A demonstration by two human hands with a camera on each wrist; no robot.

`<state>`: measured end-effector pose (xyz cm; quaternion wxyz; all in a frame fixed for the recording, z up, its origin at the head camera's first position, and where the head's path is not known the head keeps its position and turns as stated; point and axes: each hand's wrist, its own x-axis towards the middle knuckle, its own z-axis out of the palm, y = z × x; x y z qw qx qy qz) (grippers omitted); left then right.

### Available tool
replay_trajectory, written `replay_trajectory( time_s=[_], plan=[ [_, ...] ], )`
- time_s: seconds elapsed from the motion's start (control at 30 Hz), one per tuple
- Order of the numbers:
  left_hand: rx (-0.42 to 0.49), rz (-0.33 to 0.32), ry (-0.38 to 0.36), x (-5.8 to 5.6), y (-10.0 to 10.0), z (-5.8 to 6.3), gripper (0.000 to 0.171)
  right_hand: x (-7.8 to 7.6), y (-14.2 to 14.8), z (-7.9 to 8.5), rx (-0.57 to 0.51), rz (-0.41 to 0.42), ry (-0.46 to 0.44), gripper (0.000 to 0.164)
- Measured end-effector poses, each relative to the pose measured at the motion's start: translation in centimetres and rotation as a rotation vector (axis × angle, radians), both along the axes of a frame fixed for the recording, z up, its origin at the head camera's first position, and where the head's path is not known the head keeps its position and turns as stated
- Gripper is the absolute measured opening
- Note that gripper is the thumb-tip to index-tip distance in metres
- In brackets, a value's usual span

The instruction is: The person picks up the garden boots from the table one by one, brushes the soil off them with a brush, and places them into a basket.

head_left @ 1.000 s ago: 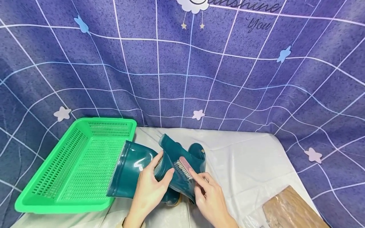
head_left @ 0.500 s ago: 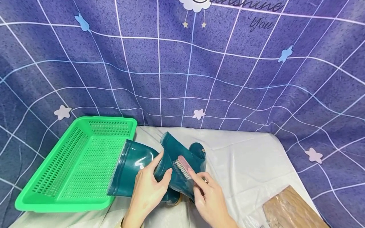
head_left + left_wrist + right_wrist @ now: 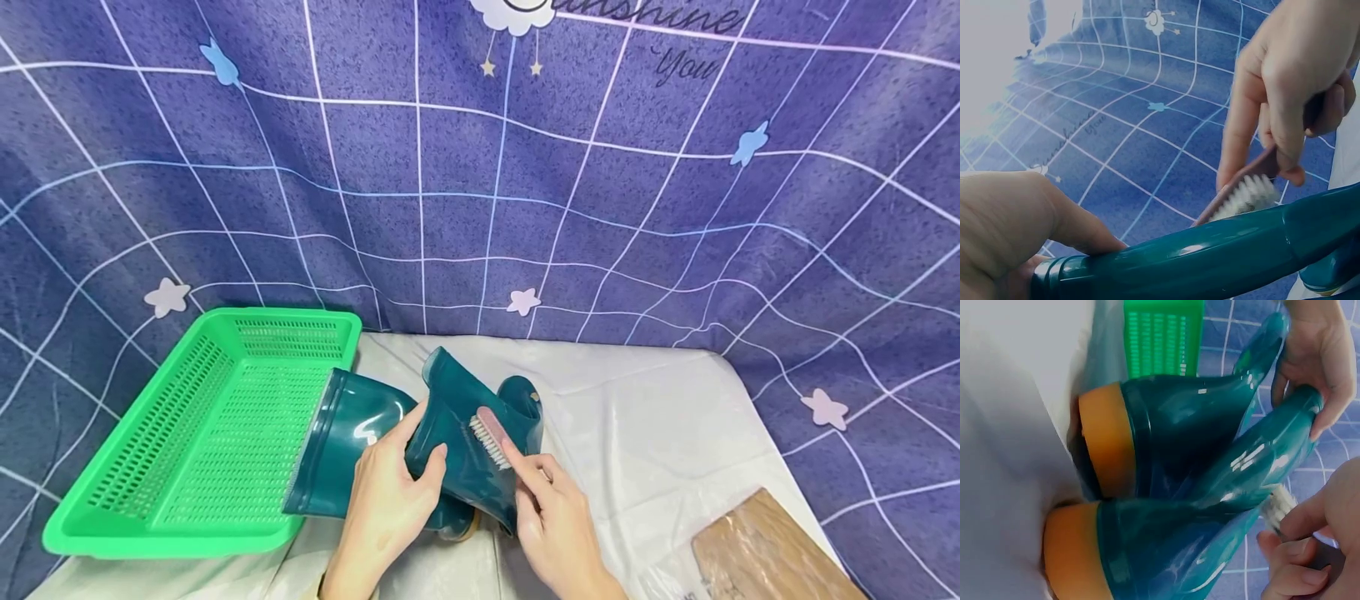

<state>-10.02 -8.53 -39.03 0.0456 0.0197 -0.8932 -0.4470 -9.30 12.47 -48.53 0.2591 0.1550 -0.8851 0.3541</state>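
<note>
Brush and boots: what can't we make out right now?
Brush: handle end, head view, hidden by the right hand.
Brushed boot: lower part, right wrist view, cut off by the bottom edge.
Other boot: middle, head view, hidden by the left hand and brushed boot.
Brown package: near end, head view, cut off by the bottom edge.

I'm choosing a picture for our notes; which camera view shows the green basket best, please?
The head view, which takes in nearly the whole green basket, floor and rim, with a teal boot overlapping one side. The right wrist view shows only part of it, cut off at the top edge; the left wrist view shows none.
</note>
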Motion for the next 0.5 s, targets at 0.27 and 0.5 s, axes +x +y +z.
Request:
replay_trajectory(
  time_s=[0.27,0.5],
  plan=[
    [-0.011,-0.005,0.034,-0.1,0.0,-0.2,0.062,0.2,0.0,-0.9,0.019,-0.016,-0.012,0.072],
    [-0.01,0.003,0.076,-0.1,0.0,-0.4,0.06,0.0,0.5,-1.2,-0.017,-0.06,-0.044,0.07]
  ],
)
